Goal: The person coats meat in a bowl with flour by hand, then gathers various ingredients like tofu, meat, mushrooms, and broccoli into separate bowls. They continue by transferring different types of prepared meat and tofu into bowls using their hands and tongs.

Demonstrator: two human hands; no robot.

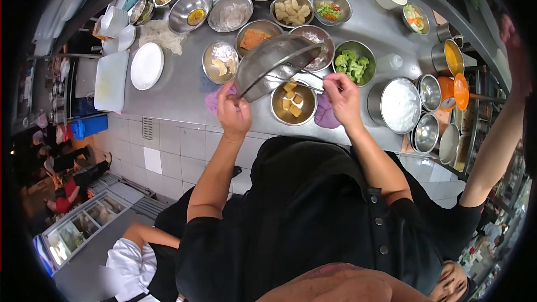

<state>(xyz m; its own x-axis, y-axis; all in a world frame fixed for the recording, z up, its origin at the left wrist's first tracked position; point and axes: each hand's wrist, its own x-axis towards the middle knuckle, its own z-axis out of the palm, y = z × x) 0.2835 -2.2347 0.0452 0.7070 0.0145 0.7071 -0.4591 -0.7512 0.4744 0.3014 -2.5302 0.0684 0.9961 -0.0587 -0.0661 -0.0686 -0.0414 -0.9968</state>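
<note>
My left hand [234, 113] is closed on the rim of a large metal bowl [268, 67], which is tilted on its side above the counter. A thin metal utensil [302, 72] slants across the tilted bowl, and my right hand [342, 98] pinches its end. Below them, a metal bowl [276, 113] holds several golden-brown cubes [295, 111] with some white bits. Purple cloths lie at both sides, one [212, 102] by my left hand and one [326, 113] under my right hand. Broccoli [351, 66] fills a bowl to the right.
Several metal ingredient bowls [231, 13] stand along the back. A pot of white powder [400, 105] and orange bowls [461, 91] are at the right. At the left lie a white plate [147, 66] and cutting board [111, 82]. A co-worker's arm [495, 134] reaches in at the right.
</note>
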